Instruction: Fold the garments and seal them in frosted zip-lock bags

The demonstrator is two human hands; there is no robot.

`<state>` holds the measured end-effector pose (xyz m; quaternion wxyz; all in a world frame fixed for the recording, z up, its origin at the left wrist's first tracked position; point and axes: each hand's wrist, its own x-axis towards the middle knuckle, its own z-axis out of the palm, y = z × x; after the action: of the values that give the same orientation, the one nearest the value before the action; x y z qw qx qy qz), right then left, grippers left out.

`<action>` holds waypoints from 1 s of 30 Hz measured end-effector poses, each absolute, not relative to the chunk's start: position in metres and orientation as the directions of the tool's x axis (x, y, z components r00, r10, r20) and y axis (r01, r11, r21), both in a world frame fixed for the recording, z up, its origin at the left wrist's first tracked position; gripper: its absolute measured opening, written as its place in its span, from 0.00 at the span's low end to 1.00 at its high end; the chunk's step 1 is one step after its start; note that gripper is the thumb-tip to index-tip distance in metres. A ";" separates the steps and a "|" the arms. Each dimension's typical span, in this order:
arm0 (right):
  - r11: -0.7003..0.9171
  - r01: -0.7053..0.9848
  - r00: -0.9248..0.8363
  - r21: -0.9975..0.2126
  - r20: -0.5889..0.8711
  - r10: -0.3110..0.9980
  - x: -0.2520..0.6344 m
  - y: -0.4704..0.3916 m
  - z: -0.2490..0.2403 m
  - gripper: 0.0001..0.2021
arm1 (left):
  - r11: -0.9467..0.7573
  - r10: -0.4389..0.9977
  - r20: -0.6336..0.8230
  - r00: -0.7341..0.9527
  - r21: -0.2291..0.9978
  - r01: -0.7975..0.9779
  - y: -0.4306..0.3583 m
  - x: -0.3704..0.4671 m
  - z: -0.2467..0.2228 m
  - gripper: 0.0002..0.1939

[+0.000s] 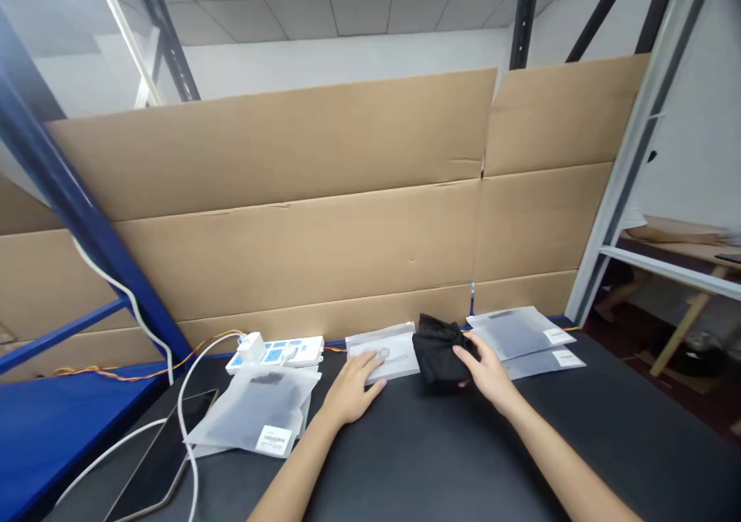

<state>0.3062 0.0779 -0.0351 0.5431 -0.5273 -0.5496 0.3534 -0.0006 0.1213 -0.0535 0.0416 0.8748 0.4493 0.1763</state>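
My left hand (354,389) lies with its fingers spread on the lower left part of a frosted plastic zip bag (397,352) that has grey printing on it. In my right hand (486,371) is a folded black cloth item (435,352), gripped at its right side between thumb and fingers. The cloth is bunched, and its exact kind does not show. It is just right of the zip bag. Close to my right hand, two frosted bags (518,333) with white labels overlap on the black table (394,460).
At left, more frosted bags (266,406) with a barcode label lie before a white power strip (301,350). A tablet (167,460) and a white cable (182,406) are further left. Cardboard (324,252) walls the back. Another person's arm (675,235) rests on a table at right.
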 end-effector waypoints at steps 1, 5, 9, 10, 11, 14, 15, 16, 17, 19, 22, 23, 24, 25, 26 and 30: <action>0.152 0.157 0.121 -0.976 0.172 0.978 0.299 0.067 -0.039 0.18 | -0.588 0.801 0.295 0.521 0.227 0.776 0.119 0.000 -0.054 0.20; -0.087 -0.026 -0.047 -0.996 -0.086 0.995 0.270 0.015 -0.058 0.18 | -0.584 0.793 0.359 0.492 0.220 0.781 0.104 0.000 -0.047 0.17; -0.036 0.089 -0.016 -0.995 -0.038 0.999 0.252 -0.024 -0.080 0.19 | -0.604 0.784 0.379 0.492 0.281 0.746 0.063 0.009 -0.013 0.16; -0.004 0.117 0.022 -0.993 -0.001 1.000 0.250 -0.030 -0.084 0.20 | -0.610 0.785 0.373 0.494 0.329 0.720 0.047 0.015 -0.005 0.17; 0.012 0.130 0.044 -0.991 0.018 0.999 0.248 -0.035 -0.088 0.21 | -0.614 0.788 0.343 0.511 0.380 0.692 0.031 0.021 0.000 0.18; -0.027 0.129 0.017 -0.991 -0.025 1.000 0.242 -0.046 -0.094 0.24 | -0.586 0.800 0.158 0.579 0.416 0.696 -0.014 0.045 -0.007 0.34; -0.043 0.131 -0.002 -0.990 -0.044 0.999 0.240 -0.048 -0.094 0.25 | -0.560 0.811 0.083 0.580 0.397 0.727 -0.024 0.052 -0.015 0.36; -0.050 0.137 -0.011 -0.989 -0.052 0.999 0.238 -0.050 -0.093 0.25 | -0.527 0.831 0.045 0.555 0.386 0.757 -0.032 0.057 -0.024 0.37; -0.048 0.148 -0.007 -0.988 -0.050 0.999 0.237 -0.051 -0.092 0.24 | -0.499 0.848 0.035 0.530 0.393 0.772 -0.037 0.059 -0.033 0.35; -0.021 0.183 0.023 -0.983 -0.017 1.000 0.236 -0.051 -0.087 0.22 | -0.451 0.882 0.099 0.461 0.466 0.762 -0.042 0.053 -0.046 0.28; 0.011 0.249 0.049 -0.968 0.024 0.998 0.244 -0.052 -0.083 0.19 | -0.400 0.916 0.271 0.296 0.567 0.720 -0.044 0.022 -0.052 0.20; 0.003 0.270 0.060 -0.963 0.020 0.998 0.250 -0.054 -0.084 0.18 | -0.375 0.922 0.312 0.230 0.569 0.732 -0.045 0.008 -0.052 0.20; -0.016 0.291 0.080 -0.956 0.008 0.997 0.256 -0.056 -0.086 0.19 | -0.344 0.925 0.338 0.172 0.554 0.758 -0.046 -0.006 -0.053 0.22; -0.043 0.320 0.111 -0.946 -0.008 0.994 0.262 -0.058 -0.089 0.20 | -0.314 0.926 0.353 0.133 0.524 0.792 -0.047 -0.019 -0.054 0.23; -0.073 0.357 0.145 -0.931 -0.022 0.989 0.268 -0.061 -0.092 0.22 | -0.288 0.927 0.358 0.115 0.481 0.828 -0.049 -0.031 -0.056 0.23; -0.116 0.499 0.184 -0.859 -0.026 0.983 0.278 -0.067 -0.101 0.26 | -0.253 0.904 0.413 0.109 0.313 0.916 -0.058 -0.046 -0.067 0.13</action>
<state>0.2778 -0.0667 -0.1006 0.3729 -0.6729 -0.5506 0.3241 -0.0463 -0.0585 -0.0671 -0.0107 0.7445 0.6111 0.2689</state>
